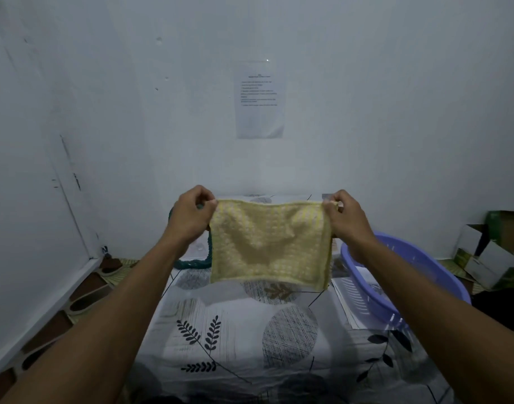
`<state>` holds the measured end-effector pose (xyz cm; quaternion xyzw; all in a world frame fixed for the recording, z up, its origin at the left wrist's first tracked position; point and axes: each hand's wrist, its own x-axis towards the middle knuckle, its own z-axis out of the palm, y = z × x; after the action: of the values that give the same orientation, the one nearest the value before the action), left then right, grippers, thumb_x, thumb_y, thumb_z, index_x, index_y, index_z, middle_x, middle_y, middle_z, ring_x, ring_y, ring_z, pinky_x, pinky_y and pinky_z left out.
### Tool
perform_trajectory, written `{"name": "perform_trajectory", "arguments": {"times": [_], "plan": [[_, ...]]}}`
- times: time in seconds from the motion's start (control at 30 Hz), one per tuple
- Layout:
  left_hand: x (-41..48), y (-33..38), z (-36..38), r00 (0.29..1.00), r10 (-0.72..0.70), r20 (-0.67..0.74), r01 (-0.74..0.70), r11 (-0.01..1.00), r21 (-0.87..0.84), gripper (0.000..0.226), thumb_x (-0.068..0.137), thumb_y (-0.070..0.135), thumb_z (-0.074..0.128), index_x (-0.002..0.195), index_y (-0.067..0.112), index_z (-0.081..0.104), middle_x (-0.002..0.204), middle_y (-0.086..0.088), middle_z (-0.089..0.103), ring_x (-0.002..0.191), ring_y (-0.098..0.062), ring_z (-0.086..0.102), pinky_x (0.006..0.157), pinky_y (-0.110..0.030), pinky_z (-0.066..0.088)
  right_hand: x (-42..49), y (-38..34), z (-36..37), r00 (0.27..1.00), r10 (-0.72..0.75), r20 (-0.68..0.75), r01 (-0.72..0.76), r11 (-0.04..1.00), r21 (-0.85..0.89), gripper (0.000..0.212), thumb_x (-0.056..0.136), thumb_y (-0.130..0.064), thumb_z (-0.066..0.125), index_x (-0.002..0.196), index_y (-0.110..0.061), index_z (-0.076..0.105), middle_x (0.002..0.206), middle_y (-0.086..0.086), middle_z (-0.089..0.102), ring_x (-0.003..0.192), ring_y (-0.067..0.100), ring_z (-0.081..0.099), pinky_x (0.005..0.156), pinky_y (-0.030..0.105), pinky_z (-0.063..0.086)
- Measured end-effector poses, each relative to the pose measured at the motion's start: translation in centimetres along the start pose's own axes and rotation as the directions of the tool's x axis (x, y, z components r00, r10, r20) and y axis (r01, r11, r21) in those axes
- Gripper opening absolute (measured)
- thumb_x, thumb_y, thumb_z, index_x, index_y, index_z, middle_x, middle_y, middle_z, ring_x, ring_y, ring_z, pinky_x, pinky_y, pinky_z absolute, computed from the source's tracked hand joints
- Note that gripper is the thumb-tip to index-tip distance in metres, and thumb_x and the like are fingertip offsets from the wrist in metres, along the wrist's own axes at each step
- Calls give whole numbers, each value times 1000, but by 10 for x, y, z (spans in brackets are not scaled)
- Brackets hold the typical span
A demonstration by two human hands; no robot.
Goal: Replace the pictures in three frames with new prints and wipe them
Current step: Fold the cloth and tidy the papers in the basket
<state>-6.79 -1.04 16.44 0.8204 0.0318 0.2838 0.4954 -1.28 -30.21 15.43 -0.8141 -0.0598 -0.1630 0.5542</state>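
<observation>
Forearms: both of mine reach up from the bottom corners of the frame toward its centre, bare, over a leaf-printed sheet.
Hands: my left hand (pixel 191 215) and right hand (pixel 347 218) are held well apart, each pinched shut on a top corner of the yellow cloth (pixel 268 244).
Cloth: stretched flat between my hands at centre frame, hanging clear of the surface below, its lower edge loose.
Step in hand: by my reading, readying the cloth for wiping; no frame or print can be made out clearly from here.
Doing it well: I judge it best to keep both corners taut, fold the cloth into a flat pad, and wipe with a clean face so no lint is dragged across glass.
Surface: the tabletop (pixel 238 339) wears a grey-and-white sheet printed with dark leaves and hatched circles; papers lie under a purple plastic basket (pixel 375 284) at right of centre.
Behind the cloth: a teal rope-like coil (pixel 191 262) shows at its left edge.
Room: pale walls, dim light; a printed sheet of paper (pixel 260 100) is stuck to the wall in the upper centre; opened cardboard boxes (pixel 494 252) sit at the right edge.
</observation>
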Motion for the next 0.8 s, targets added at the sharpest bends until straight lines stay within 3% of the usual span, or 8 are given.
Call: {"name": "perform_trajectory", "arguments": {"times": [0.07,0.17,0.33,0.4,0.5,0.6,0.7,0.8], "plan": [[-6,3,7,998,0,55,2,999,-44,9,93,14,58,86,8,58,86,-13,58,66,-21,57,52,-36,55,-7,-2,8,999,-41,21,42,999,-13,15,97,-28,51,90,-14,53,82,5,58,67,18,48,61,32,40],[-13,9,21,996,-16,91,25,995,-100,7,92,8,59,89,1,57,84,-14,57,55,-16,55,45,-23,49,-11,-7,24,997,11,80,-14,999,40,16,93,-26,58,82,-15,56,76,3,56,65,16,48,58,30,44],[-8,-4,21,994,-108,-19,105,987,-120,2,90,0,54,90,2,54,81,-14,53,55,-21,56,50,-34,56,-6,-8,18,976,212,-58,-200,965,167,15,91,-17,55,78,-10,54,73,7,52,66,21,51,50,28,47],[-8,-10,19,991,-137,-2,135,983,-122,6,91,0,53,88,5,53,79,-12,51,54,-20,54,50,-33,55,-5,-3,16,959,277,-53,-263,945,193,15,89,-16,54,75,-13,49,73,9,50,64,21,49,49,28,47],[-13,-10,25,987,-142,76,152,978,-142,13,93,0,53,84,9,51,73,-8,48,46,-14,53,49,-31,55,-9,1,22,942,331,51,-334,919,210,11,86,-19,57,78,-12,52,80,14,53,72,26,55,58,42,58],[-20,-3,35,978,-130,161,163,965,-207,7,92,0,55,87,5,52,71,-5,44,42,-6,51,51,-32,56,-19,-5,29,927,309,214,-361,890,278,12,93,-16,57,83,-9,57,80,12,58,72,27,61,57,36,55],[-28,7,45,958,-76,276,148,957,-248,6,91,3,59,93,2,53,71,-6,49,50,-13,54,51,-30,55,-28,-15,35,895,236,378,-340,910,237,18,94,-20,59,78,-10,58,76,12,58,67,24,59,60,33,54],[-33,13,54,947,-25,320,122,950,-287,12,89,4,64,94,0,53,75,-11,56,57,-19,57,52,-30,54,-32,-19,40,875,178,450,-311,920,241,19,94,-19,59,78,-9,59,76,14,58,69,25,59,59,32,55]]}}
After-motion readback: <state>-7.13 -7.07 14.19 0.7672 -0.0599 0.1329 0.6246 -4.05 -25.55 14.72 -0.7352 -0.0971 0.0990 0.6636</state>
